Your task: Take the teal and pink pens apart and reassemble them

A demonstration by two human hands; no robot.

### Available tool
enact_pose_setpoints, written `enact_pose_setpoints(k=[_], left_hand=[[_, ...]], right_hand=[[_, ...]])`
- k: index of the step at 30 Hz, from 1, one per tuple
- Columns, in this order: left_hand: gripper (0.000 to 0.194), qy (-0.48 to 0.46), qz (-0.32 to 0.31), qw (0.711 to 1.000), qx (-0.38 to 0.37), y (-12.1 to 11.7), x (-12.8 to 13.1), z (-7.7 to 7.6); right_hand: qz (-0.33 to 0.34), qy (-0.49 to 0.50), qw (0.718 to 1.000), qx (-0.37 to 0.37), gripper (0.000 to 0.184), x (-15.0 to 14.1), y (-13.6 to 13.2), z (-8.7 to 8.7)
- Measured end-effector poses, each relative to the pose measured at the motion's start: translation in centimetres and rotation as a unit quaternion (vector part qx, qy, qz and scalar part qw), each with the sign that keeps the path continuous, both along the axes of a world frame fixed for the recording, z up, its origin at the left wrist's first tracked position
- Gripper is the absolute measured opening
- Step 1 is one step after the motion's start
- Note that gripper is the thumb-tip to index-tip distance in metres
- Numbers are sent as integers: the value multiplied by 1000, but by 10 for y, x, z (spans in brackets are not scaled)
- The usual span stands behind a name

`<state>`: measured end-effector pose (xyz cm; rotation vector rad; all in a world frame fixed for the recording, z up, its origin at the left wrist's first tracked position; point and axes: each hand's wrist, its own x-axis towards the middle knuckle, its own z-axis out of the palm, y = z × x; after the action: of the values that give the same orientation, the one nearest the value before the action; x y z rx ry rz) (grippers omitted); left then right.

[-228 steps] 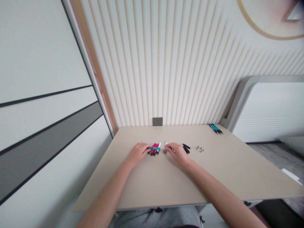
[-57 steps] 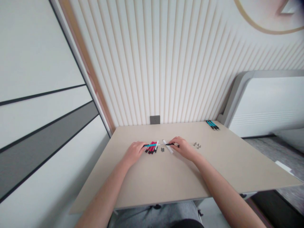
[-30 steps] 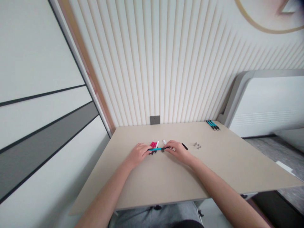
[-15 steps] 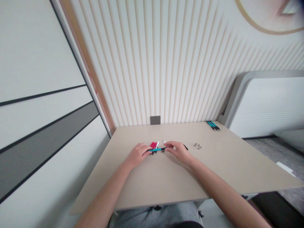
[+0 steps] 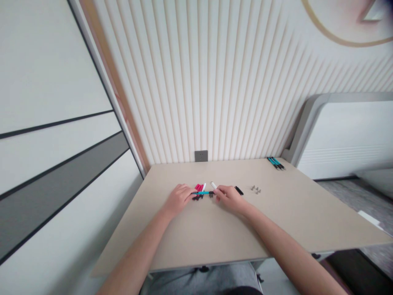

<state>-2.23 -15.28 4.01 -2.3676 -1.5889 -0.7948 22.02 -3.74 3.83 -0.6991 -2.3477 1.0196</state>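
A teal-and-black pen lies level between my two hands, a little above the table. My left hand is closed around its left end. The fingers of my right hand pinch the black part at the pen's right end, and that tip is hidden by them. Just behind the pen are several pink tubes and a white tube. Small black pieces show just below the pen. Beyond my right fingers is a thin white piece, partly covered.
Black sticks rest just right of my right hand. Several small grey cone-shaped pieces are farther right. Several teal-and-black pens lie at the table's back right corner. A grey socket is on the ribbed wall behind.
My right hand has shifted slightly and its fingers have curled in more around the pen's right end. More of the black sticks and white piece now shows. My left hand is almost unmoved.
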Motion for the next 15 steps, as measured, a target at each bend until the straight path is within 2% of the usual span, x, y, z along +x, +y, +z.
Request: enact_pose_setpoints(k=[2,4,9,13,15], left_hand=[[20,9,-5,1000,3,0,1,0],[20,15,-5,1000,7,0,2,1],[21,22,8,1000,3,0,-3,1],[21,17,7,1000,3,-1,-4,1],[21,17,2,1000,3,-1,-2,2]], right_hand=[[-3,-17,1000,-14,51,0,1,-2],[-5,-19,1000,-7,55,1,2,-1],[-1,43,997,66,27,4,2,9],[9,48,995,83,18,5,1,13],[3,16,997,81,29,6,1,11]])
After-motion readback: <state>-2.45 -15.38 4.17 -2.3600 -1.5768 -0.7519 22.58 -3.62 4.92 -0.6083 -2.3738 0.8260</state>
